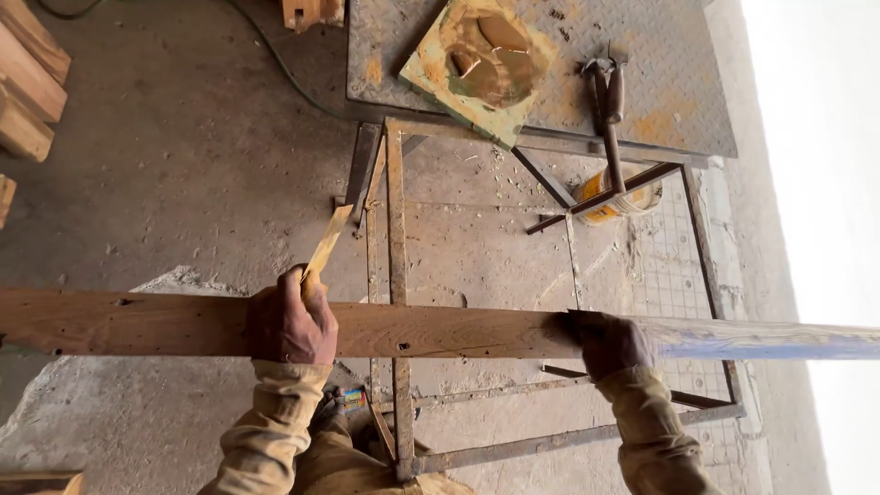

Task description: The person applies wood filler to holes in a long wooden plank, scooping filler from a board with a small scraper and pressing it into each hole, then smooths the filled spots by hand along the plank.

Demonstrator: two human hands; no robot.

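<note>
A dusty, stained concrete floor point(183, 156) is seen across the workshop. A rusted steel frame point(396, 275) of welded bars is set upon it, with a checker-plate sheet point(642, 82) beyond. Stacked timber offcuts point(27, 82) are piled at the far left, and a green cable point(284, 73) is trailed over the ground. Hard daylight point(825, 183) is cast in from the right edge.

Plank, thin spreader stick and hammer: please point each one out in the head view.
plank point(440, 330), head view, bare top face between the hands
spreader stick point(327, 243), head view, middle of its flat blade
hammer point(611, 137), head view, on its handle
</note>
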